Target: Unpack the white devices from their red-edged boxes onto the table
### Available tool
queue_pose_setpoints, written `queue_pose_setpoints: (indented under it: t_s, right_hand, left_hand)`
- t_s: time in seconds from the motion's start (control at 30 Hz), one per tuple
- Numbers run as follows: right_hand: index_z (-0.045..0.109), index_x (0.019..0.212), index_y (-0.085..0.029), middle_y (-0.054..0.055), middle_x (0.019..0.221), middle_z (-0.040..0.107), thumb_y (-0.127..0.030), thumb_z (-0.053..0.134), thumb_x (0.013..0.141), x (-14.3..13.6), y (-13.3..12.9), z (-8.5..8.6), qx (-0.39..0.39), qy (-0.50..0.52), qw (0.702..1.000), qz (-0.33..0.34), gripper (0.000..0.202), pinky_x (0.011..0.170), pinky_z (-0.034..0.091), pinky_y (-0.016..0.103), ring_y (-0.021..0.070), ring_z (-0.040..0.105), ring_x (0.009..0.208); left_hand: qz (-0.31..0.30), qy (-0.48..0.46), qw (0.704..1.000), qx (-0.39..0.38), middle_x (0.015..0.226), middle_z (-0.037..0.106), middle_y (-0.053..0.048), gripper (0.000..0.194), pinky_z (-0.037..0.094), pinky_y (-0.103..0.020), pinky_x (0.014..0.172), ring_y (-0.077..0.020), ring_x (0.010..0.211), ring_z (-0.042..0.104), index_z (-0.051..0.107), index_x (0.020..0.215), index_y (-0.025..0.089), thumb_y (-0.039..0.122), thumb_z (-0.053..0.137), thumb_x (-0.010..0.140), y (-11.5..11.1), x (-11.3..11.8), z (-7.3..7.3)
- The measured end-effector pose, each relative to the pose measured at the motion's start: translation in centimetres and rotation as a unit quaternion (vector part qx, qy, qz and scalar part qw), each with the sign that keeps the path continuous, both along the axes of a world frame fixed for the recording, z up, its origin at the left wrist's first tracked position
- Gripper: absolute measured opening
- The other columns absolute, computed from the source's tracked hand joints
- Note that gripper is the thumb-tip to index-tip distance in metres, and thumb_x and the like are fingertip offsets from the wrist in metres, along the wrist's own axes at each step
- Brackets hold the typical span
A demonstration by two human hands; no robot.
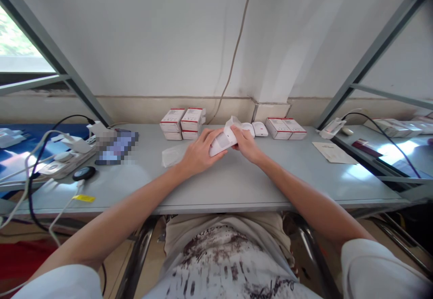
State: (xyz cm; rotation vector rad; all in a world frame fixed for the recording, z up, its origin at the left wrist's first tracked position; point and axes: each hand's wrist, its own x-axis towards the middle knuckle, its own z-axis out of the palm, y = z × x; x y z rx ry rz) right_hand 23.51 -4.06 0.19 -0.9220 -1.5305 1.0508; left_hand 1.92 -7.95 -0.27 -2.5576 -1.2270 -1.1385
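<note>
My left hand (200, 151) is closed around a flat white plastic device (221, 143), which is tilted above the desk. At the device's far right end, my right hand (248, 144) pinches a thin translucent plastic bag (232, 122). The bag covers part of that end; how far it reaches is hidden by my fingers. Just behind my right hand lie white rounded devices (260, 129) on the desk. Another crumpled clear plastic bag (172, 155) rests left of my left hand.
Small white-and-red boxes (172, 121) are stacked at the back left of the grey desk (233, 190). More boxes (286, 128) stand back right. A phone (118, 148), a power strip (64, 163) with cables and a black round object (84, 173) lie left; a paper sheet (333, 153) lies right.
</note>
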Motion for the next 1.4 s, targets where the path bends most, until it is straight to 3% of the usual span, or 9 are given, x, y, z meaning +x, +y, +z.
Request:
queue_pose_setpoints:
  t_s: [0.3, 0.57, 0.83, 1.0, 1.4]
  right_hand:
    - [0.057, 0.069, -0.023, 0.0, 0.055, 0.055, -0.085, 0.057, 0.097, 0.4, 0.8, -0.2, 0.008, -0.016, 0.998, -0.056, 0.068, 0.048, 0.04, 0.025, 0.013, 0.052, 0.051]
    - [0.055, 0.077, -0.024, -0.003, 0.056, 0.053, -0.084, 0.064, 0.093, 0.3, 0.9, 0.3, -0.018, 0.034, 0.995, -0.087, 0.062, 0.044, 0.036, 0.023, 0.0121, 0.051, 0.048]
    - [0.06, 0.089, -0.023, -0.004, 0.06, 0.054, -0.072, 0.066, 0.097, 0.4, 0.7, 1.0, -0.041, 0.073, 0.992, -0.098, 0.05, 0.042, 0.034, 0.022, 0.0106, 0.049, 0.047]
    - [0.062, 0.091, -0.023, -0.004, 0.065, 0.055, -0.067, 0.067, 0.098, 0.4, 0.6, 1.3, -0.046, 0.089, 0.989, -0.109, 0.045, 0.043, 0.035, 0.022, 0.0105, 0.05, 0.049]
    - [0.061, 0.088, -0.022, -0.004, 0.066, 0.053, -0.071, 0.072, 0.092, 1.1, 1.4, 1.1, -0.033, 0.118, 0.984, -0.13, 0.05, 0.041, 0.035, 0.021, 0.0093, 0.048, 0.048]
  left_hand:
    - [-0.003, -0.01, 0.999, -0.04, 0.146, 0.063, -0.013, 0.068, 0.061, -0.04, 0.09, -0.0301, 0.123, 0.069, 0.042, 0.163, 0.027, 0.057, 0.065, 0.107, 0.1, -0.1, 0.3]
    - [0.003, -0.02, 0.999, -0.047, 0.149, 0.062, -0.014, 0.066, 0.06, -0.045, 0.103, -0.0329, 0.133, 0.065, 0.043, 0.162, 0.026, 0.059, 0.063, 0.107, 0.4, -0.3, 0.3]
    - [0.008, -0.03, 0.999, -0.043, 0.147, 0.063, -0.014, 0.062, 0.058, -0.047, 0.105, -0.0337, 0.133, 0.065, 0.045, 0.159, 0.025, 0.059, 0.06, 0.109, 0.6, -0.5, 0.4]
    - [0.008, -0.037, 0.998, -0.049, 0.141, 0.064, -0.014, 0.061, 0.059, -0.045, 0.102, -0.0314, 0.124, 0.068, 0.045, 0.158, 0.025, 0.061, 0.058, 0.11, 0.6, -0.5, 0.6]
    - [0.019, -0.052, 0.997, -0.05, 0.133, 0.067, -0.015, 0.063, 0.057, -0.038, 0.087, -0.0269, 0.106, 0.069, 0.046, 0.157, 0.024, 0.069, 0.043, 0.113, 1.0, -0.9, 0.5]
